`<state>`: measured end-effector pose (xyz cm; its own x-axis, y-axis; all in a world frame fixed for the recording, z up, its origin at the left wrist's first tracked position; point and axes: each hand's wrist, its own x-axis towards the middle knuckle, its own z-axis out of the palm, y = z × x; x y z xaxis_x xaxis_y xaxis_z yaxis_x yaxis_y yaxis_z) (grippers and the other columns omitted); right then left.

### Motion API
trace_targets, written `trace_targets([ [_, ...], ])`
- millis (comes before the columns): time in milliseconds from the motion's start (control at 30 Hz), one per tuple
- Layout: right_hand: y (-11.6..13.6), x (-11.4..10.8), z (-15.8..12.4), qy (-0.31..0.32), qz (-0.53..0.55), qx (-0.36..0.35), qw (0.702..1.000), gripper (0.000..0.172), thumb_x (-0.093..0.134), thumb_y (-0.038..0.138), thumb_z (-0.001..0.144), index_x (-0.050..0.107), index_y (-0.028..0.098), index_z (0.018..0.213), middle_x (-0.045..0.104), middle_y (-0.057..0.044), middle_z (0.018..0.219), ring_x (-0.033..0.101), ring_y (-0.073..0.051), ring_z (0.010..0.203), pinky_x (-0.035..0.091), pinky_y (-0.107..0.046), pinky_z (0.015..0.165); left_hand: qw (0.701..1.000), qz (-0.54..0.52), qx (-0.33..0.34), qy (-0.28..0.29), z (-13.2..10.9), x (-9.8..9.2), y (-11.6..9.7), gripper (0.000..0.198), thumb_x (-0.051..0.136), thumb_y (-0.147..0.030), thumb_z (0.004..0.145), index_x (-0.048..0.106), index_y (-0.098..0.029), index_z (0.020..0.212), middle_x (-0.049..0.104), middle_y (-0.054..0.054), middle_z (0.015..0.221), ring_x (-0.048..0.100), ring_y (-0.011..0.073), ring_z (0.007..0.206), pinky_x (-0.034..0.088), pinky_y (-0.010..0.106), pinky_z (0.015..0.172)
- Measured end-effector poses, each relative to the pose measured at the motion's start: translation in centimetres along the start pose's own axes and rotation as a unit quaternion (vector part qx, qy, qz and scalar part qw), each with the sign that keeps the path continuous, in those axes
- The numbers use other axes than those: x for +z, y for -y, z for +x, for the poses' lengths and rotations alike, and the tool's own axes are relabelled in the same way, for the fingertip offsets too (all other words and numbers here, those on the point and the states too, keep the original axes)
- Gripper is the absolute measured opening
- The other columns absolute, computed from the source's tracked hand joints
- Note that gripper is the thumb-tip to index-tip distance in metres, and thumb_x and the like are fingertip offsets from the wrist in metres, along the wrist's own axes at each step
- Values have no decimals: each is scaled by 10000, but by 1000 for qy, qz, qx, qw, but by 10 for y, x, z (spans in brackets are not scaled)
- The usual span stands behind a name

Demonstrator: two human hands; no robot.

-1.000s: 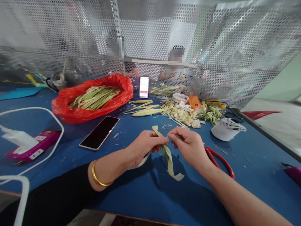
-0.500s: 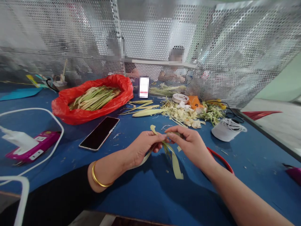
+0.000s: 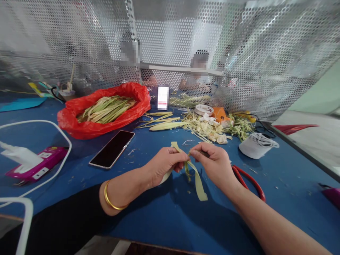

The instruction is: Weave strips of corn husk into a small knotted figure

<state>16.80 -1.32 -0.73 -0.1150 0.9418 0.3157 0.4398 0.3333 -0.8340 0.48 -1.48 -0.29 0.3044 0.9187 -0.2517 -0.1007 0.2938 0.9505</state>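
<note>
Several flat, pale green leaf strips (image 3: 199, 184) cross at my left hand (image 3: 166, 164), whose thumb and fingers pinch them where they meet. One strip end pokes up above the thumb, and others hang toward the table. My right hand (image 3: 212, 159) is closed in a pinch on a thin, darker leaf strip that runs from the crossing; part of it is hidden by the fingers. The two hands are close together above the blue table (image 3: 159, 226). Just right of my right wrist lie red looped handles (image 3: 256, 186), partly covered by the forearm.
A red plastic bag (image 3: 106, 129) full of long leaves stands back left. A phone (image 3: 113, 149), a purple power strip (image 3: 39, 164) and a white cable lie left. Leaf scraps (image 3: 205, 127) and a white cup (image 3: 256, 146) are right. People sit behind the perforated screen (image 3: 175, 42).
My right hand has shifted slightly right, drawing a little away from my left. The red handles show more from behind the forearm. My left hand keeps its pinch.
</note>
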Motion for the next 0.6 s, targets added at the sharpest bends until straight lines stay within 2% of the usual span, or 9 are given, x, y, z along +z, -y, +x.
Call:
trace_targets([
  [100, -1, -3, 3, -2, 0, 10, 1000, 194, 604, 335, 797, 646, 183, 683, 562, 9, 599, 487, -140, 589, 379, -268, 564, 1000, 21, -5, 9, 0, -1, 0, 152, 697, -264, 651, 628, -137, 601, 518, -22, 488, 449, 84, 483, 336, 229, 512],
  [300, -1, -9, 9, 66, 46, 46, 996, 208, 590, 361, 798, 662, 181, 722, 595, -4, 631, 511, -150, 628, 395, -275, 595, 999, 2, -23, 37, 1, -3, 5, 305, 736, -420, 691, 645, -133, 642, 508, -32, 517, 428, 64, 452, 312, 221, 480],
  [433, -2, -10, 9, 80, 71, 40, 994, 206, 585, 357, 817, 663, 181, 744, 621, -10, 670, 546, -156, 658, 419, -285, 640, 998, -33, -24, 52, 2, -4, 4, 406, 619, -518, 786, 689, -120, 757, 515, -28, 565, 441, 59, 446, 353, 218, 491],
  [500, -3, -9, 9, 80, 68, 29, 994, 203, 584, 355, 822, 664, 182, 752, 615, -7, 675, 544, -155, 665, 419, -283, 646, 998, -39, -22, 41, 2, -5, 2, 399, 619, -514, 788, 690, -122, 771, 504, -34, 567, 431, 55, 441, 353, 212, 477],
  [600, -4, -9, 8, 72, 49, 17, 996, 209, 582, 353, 823, 665, 180, 741, 605, -6, 673, 529, -153, 670, 412, -282, 647, 1000, -9, -6, 17, 1, -4, 1, 315, 724, -440, 709, 680, -129, 744, 483, -49, 535, 399, 48, 426, 307, 199, 437],
])
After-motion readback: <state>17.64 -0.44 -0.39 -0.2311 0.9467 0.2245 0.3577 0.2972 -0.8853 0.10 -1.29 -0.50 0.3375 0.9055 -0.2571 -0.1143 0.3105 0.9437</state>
